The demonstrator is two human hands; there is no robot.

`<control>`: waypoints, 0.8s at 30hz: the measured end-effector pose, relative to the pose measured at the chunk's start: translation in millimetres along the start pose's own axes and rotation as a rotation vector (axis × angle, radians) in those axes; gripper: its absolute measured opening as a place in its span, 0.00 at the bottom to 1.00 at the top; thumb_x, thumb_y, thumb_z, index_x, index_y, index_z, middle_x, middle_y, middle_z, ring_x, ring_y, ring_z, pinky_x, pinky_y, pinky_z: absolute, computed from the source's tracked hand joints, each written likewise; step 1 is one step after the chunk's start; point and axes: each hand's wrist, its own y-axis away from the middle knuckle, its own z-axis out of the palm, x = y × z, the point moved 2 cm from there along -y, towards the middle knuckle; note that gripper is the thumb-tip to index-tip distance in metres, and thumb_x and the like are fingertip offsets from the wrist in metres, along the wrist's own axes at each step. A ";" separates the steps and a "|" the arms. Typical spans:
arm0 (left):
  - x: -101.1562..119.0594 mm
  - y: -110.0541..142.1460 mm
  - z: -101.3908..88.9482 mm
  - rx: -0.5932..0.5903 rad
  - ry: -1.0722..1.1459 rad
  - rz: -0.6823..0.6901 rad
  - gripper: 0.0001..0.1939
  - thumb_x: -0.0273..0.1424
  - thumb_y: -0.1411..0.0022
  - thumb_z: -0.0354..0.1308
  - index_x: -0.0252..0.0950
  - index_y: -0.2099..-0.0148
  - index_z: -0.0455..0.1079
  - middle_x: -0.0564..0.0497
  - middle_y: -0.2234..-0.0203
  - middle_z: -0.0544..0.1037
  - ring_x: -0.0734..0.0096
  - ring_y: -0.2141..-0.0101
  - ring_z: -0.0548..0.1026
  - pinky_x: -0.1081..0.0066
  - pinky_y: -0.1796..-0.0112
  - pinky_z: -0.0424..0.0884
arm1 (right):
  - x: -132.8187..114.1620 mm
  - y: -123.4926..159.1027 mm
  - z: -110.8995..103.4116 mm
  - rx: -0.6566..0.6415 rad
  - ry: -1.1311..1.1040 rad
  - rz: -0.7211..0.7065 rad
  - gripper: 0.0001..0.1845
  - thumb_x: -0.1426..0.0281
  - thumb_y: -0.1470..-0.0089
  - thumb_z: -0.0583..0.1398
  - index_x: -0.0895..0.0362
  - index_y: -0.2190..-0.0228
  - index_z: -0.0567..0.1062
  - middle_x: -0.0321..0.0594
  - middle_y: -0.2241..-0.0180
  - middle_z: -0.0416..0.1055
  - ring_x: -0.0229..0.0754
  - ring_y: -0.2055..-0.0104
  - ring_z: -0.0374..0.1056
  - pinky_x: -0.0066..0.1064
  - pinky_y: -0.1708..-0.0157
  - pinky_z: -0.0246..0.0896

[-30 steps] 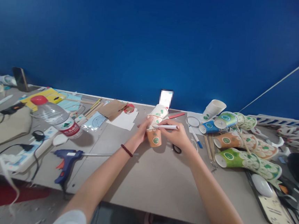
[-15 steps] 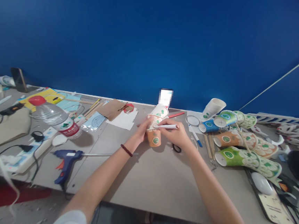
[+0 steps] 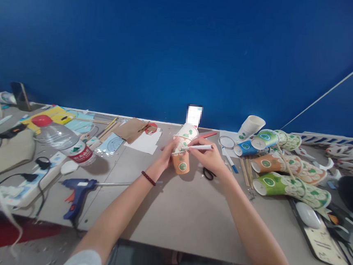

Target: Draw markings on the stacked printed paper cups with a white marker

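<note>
In the middle of the head view stands a tapered stack of paper cups, orange at its near end and white with green leaf prints further up. My left hand is wrapped around its left side. A white pen with a red end is pinched in my right hand, its tip at the white part of the stack. The fingers of my right hand also come against the cups there. Just below that hand lie the black scissor handles.
A blue glue gun, a water bottle and a power strip lie on the left. Several decorated cup stacks lie at right, beside nested white cups. A lit phone leans against the blue wall.
The pen and my right hand have shifted slightly along the cup stack, with the pen now a little more tilted. My left hand keeps its hold; the whole view has moved slightly.
</note>
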 end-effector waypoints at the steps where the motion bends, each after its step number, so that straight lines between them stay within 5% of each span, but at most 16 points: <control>1: 0.3 0.1 0.2 0.002 -0.011 0.009 0.19 0.42 0.44 0.64 0.35 0.55 0.72 0.46 0.66 0.80 0.64 0.68 0.77 0.67 0.64 0.70 | -0.1 0.0 -0.2 0.011 -0.015 -0.007 0.05 0.67 0.51 0.61 0.52 0.71 0.77 0.37 0.69 0.77 0.42 0.67 0.69 0.33 0.69 0.61; 24: 1.1 1.9 1.7 0.031 0.010 -0.007 0.21 0.44 0.44 0.63 0.35 0.54 0.72 0.44 0.63 0.81 0.61 0.64 0.79 0.66 0.63 0.72 | 4.2 1.3 6.1 0.045 0.091 -0.012 0.03 0.67 0.51 0.62 0.51 0.72 0.77 0.35 0.70 0.77 0.42 0.70 0.69 0.31 0.71 0.59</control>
